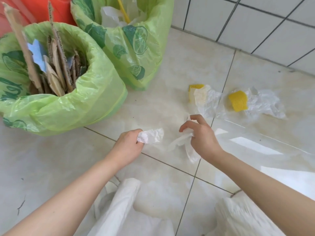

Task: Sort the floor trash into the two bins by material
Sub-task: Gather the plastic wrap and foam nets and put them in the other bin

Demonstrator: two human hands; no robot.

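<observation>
Two bins lined with green printed bags stand at the upper left. The near bin holds cardboard strips and paper. The far bin holds white plastic and a yellow stick. My left hand is shut on a crumpled white plastic piece just above the floor. To its right, my right hand grips a white plastic bag that hangs down from the fingers. Beyond my right hand lie two yellow foam nets with clear plastic wrap around them.
The floor is glossy beige tile, with a white tiled wall at the upper right. An orange object stands behind the bins. White fabric fills the bottom of the view. A clear plastic sheet lies on the floor at right.
</observation>
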